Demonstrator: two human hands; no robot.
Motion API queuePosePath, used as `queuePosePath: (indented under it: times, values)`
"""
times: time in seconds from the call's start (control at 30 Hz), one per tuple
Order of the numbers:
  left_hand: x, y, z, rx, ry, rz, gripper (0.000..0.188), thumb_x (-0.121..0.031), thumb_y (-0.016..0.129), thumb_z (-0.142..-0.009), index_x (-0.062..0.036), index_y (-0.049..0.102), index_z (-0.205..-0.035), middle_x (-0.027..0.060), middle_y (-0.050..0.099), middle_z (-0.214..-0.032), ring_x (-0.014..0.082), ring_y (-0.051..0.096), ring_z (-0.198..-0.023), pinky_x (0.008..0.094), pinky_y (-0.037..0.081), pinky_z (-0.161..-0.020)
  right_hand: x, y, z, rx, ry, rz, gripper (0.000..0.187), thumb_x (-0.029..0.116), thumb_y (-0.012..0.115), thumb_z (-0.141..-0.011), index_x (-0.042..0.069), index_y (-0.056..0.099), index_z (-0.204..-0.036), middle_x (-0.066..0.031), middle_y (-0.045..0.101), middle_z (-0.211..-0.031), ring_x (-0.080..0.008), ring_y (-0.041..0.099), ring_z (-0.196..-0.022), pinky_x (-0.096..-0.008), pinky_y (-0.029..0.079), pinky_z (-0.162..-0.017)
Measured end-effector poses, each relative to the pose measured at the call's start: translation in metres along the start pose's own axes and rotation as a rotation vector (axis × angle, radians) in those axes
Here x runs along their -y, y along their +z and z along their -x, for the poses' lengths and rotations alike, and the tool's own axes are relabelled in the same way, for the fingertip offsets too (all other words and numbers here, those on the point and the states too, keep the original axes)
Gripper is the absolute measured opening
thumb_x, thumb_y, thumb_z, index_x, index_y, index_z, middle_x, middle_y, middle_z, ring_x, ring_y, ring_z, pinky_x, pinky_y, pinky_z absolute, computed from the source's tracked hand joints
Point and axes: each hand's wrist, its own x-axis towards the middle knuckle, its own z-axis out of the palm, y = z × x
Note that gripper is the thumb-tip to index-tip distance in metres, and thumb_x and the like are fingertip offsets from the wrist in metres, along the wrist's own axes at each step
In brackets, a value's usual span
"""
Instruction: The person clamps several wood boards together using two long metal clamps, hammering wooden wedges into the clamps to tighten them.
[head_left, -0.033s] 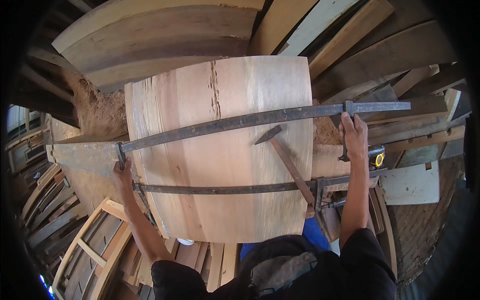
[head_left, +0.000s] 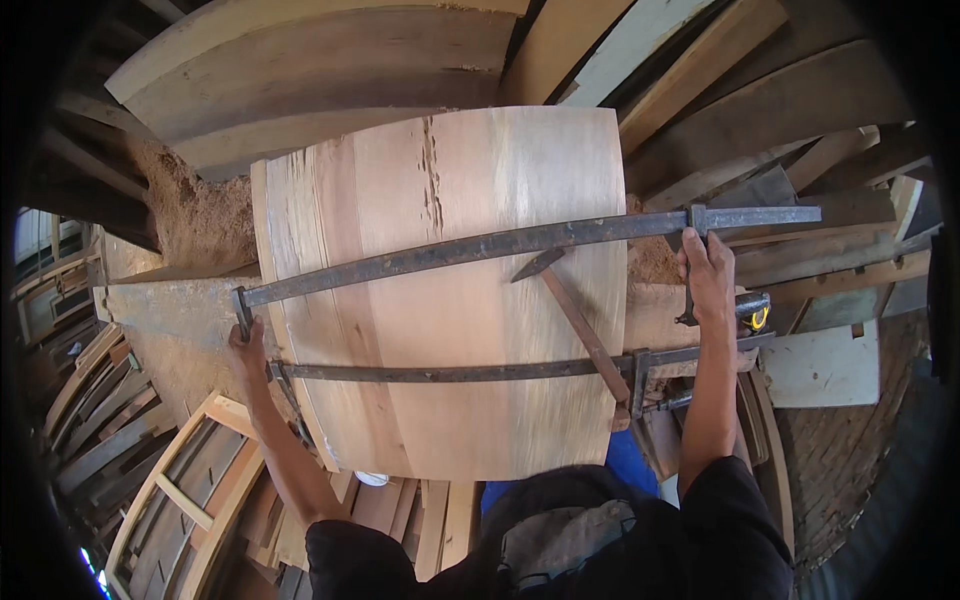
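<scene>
A wide wooden panel point(head_left: 450, 300) made of edge-joined boards lies in front of me. Across its middle runs a long steel bar clamp point(head_left: 440, 257). My left hand point(head_left: 246, 345) is closed round the clamp's jaw at the panel's left edge. At the other end my right hand point(head_left: 709, 272) grips the sliding jaw, beyond the panel's right edge. Nearer to me, a second bar clamp point(head_left: 450, 374) spans the panel, its jaws at both sides. A hammer point(head_left: 580, 325) with a wooden handle rests on the panel, its handle lying over the second clamp.
A tape measure point(head_left: 757, 316) sits on the workbench point(head_left: 180, 315), just right of my right wrist. Sawdust point(head_left: 200, 225) is heaped at the far left. Planks point(head_left: 330, 70) lean behind the panel; a curved wooden frame point(head_left: 185, 500) stands at the lower left.
The panel's near edge sits very slightly farther from me. The hammer and second clamp have shifted a touch. Both hands keep their grip on the far clamp.
</scene>
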Motion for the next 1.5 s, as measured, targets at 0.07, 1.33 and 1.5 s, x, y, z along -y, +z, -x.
queuePosePath:
  times: [0.07,1.33,1.5]
  values:
    - [0.002,-0.005,0.031,0.017,-0.019,-0.089,0.046,-0.044,0.068,-0.085,0.0012,0.061,-0.085,0.0148,0.06,-0.069,0.0292,0.058,-0.063,0.0439,0.044,-0.061,-0.02,-0.005,0.021,-0.036,-0.013,0.037,0.036,0.03,0.057,-0.095,0.004,0.052,-0.071,-0.002,0.05,-0.064,-0.011,0.045,-0.056,-0.0286,0.036,-0.052]
    - [0.155,0.021,0.221,0.032,-0.191,-0.369,0.056,-0.037,0.063,-0.085,-0.0007,0.057,-0.128,0.0296,0.065,-0.104,0.0445,0.062,-0.1,0.0473,0.047,-0.093,-0.233,-0.075,0.302,0.095,0.408,0.183,0.041,0.038,0.056,-0.096,0.005,0.052,-0.071,-0.0032,0.055,-0.061,-0.0118,0.051,-0.058,-0.0298,0.042,-0.056]
    - [0.064,0.024,0.222,0.106,-0.5,-0.458,0.07,-0.044,0.051,-0.091,-0.0094,0.031,-0.149,0.0244,0.025,-0.153,0.0497,0.029,-0.135,0.0623,0.033,-0.102,-0.227,-0.066,0.282,0.101,0.481,0.047,0.043,0.04,0.054,-0.096,0.002,0.054,-0.076,-0.0051,0.058,-0.066,-0.0161,0.055,-0.061,-0.0326,0.046,-0.061]
